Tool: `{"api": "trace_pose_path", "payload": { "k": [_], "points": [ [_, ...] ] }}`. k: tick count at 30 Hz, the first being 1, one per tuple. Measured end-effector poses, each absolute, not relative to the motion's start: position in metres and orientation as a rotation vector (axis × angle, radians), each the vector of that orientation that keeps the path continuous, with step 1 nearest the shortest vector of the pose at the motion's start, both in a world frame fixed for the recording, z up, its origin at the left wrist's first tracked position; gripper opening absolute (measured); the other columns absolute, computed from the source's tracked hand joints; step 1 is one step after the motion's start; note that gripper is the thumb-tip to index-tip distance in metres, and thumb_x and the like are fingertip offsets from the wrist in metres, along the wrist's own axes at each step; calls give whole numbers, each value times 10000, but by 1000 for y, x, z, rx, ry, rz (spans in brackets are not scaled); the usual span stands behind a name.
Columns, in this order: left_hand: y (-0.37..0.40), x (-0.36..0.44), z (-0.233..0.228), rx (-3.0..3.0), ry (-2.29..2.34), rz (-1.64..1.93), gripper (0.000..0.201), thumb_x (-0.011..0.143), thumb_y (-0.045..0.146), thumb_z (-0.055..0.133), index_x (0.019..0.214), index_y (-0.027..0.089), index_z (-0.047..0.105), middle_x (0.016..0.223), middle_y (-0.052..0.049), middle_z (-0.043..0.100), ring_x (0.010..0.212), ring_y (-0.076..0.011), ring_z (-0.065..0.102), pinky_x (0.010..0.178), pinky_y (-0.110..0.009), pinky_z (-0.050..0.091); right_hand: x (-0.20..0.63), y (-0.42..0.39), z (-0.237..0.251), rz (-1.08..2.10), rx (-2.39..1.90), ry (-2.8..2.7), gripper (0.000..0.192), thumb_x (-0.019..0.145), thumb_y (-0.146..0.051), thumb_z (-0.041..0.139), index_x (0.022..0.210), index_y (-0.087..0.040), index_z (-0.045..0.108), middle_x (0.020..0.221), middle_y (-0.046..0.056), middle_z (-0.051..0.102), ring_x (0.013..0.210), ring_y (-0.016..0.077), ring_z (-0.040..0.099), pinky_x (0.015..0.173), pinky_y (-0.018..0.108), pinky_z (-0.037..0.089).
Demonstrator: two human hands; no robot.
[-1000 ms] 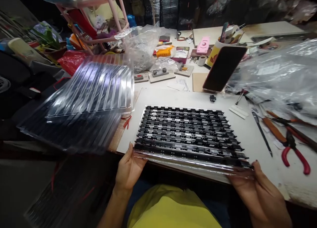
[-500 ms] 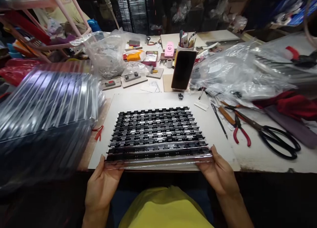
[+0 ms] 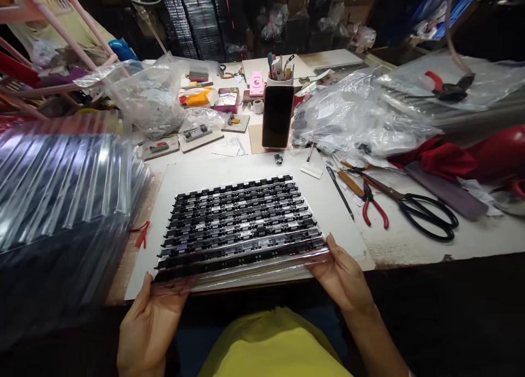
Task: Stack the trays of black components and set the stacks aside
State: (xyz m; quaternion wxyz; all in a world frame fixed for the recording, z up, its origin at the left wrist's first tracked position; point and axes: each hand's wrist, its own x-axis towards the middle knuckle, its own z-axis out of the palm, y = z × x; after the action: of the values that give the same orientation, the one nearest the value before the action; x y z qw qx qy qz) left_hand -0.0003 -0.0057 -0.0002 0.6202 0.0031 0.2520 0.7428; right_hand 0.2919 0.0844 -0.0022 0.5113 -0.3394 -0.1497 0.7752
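A clear plastic tray carries several rows of small black parts with light pins, perhaps connectors. It lies over a white board, its near edge close to the table's front. My left hand grips the near left corner, thumb on top and fingers beneath. At the near right corner, my right hand pinches the tray in the same way. The fingers under the plastic are partly hidden. Just beyond the tray, a small dark metallic piece rests on the board.
Stacked clear trays stand at the left. A phone is propped upright behind the board. To the right lie a pen-like tool, red-handled pliers, and black-handled scissors. Plastic bags cover the back right.
The head view has turned to the right, so the whole scene sits further left and slightly tilted. Both hands keep their grip on the tray's near corners.
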Motion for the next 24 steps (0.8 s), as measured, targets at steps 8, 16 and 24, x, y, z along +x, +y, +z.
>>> {"api": "trace_pose_path", "payload": {
  "k": [8, 16, 24],
  "points": [
    [-6, -1, -2, 105, 372, 1695, 425, 984, 280, 233, 1378, 338, 382, 1332, -84, 511, 1232, -276, 465, 981, -551, 413, 293, 83, 4, 1809, -937, -431, 253, 822, -392, 629, 962, -195, 705, 967, 50, 710, 948, 209, 640, 854, 363, 532],
    [-10, -9, -6, 105, 614, 1696, 405, 970, 192, 291, 1312, 265, 496, 1246, -120, 587, 1168, -276, 537, 966, -532, 437, 291, 84, 12, 1628, -1102, -523, 281, 675, -456, 753, 770, -195, 709, 686, 17, 680, 725, 188, 661, 688, 293, 574],
    [-6, 0, 13, -5, 725, 1796, 414, 946, 147, 302, 1288, 233, 517, 1181, -100, 644, 1092, -270, 601, 922, -516, 481, 289, 86, 1, 1535, -1132, -513, 304, 638, -458, 776, 760, -188, 709, 711, 17, 683, 649, 149, 641, 621, 240, 571]
  ]
}}
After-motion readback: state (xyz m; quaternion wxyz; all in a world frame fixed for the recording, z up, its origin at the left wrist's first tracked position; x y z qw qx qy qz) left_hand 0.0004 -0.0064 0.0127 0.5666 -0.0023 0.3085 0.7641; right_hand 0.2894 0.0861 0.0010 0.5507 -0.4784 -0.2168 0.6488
